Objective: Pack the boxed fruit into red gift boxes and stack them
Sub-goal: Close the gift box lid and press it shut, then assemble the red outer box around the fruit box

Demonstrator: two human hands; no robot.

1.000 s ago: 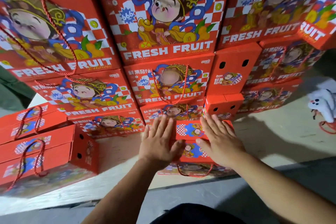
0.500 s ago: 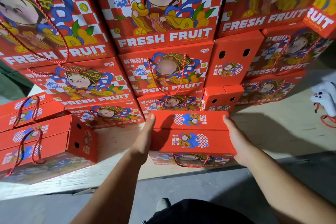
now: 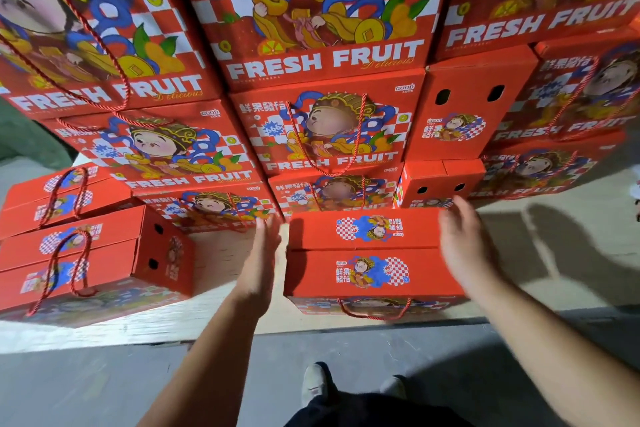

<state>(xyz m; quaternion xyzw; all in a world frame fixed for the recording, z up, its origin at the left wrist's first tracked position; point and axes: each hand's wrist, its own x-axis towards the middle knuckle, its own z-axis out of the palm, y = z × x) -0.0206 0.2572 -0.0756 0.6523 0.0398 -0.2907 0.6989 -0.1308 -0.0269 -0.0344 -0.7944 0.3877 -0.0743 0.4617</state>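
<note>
Both hands have let go of the red cardboard gift box [image 3: 372, 253] between them: left hand [image 3: 261, 253] and right hand [image 3: 462, 246] hover beside its side edges, fingers straight, holding nothing; narrow gaps show.

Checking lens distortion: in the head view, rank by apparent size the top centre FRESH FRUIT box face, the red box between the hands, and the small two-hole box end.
1. Top centre FRESH FRUIT box face, nearest the camera.
2. Red box between the hands.
3. Small two-hole box end.

Open hands [image 3: 460, 246] flanking red gift box [image 3: 367, 253]
</note>
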